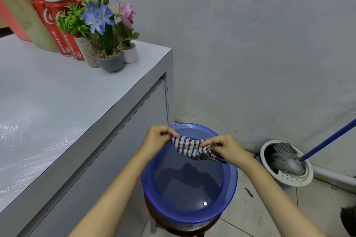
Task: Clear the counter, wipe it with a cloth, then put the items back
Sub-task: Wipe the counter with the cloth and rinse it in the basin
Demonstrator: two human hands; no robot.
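Head view: on the pale grey counter [57, 92], red soda cans [55, 17] and small potted artificial flowers [110, 44] crowd the far corner near the edge, where a careless sweep could topple them. The left hand [156, 137] and right hand [225, 148] each pinch an end of the blue-checked cloth [192, 148] above the round blue plastic basin [188, 215]. A slack pinch would drop the cloth in, and drips could slick the floor.

the single head view looks steeply down, close over the basin [189, 215] beside the counter [57, 102].
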